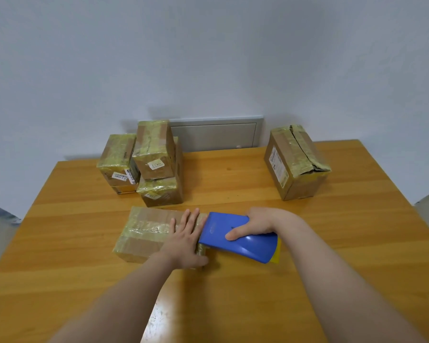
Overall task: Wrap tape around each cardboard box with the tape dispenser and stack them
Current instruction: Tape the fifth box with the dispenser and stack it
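Note:
A flat cardboard box (144,233) with yellowish tape across its top lies in the middle of the wooden table (332,243). My left hand (183,241) presses flat on the box's right end, fingers straight. My right hand (255,224) grips the blue tape dispenser (235,237), whose front edge meets the box's right end. A yellow tape roll shows at the dispenser's rear. At the back left stands a stack of taped boxes (151,159). A larger taped box (295,162) with a torn top sits at the back right.
A grey wall panel (216,134) is set in the wall behind the table. The table's front half is bare wood with a glare patch near the front edge. Floor shows past both side edges.

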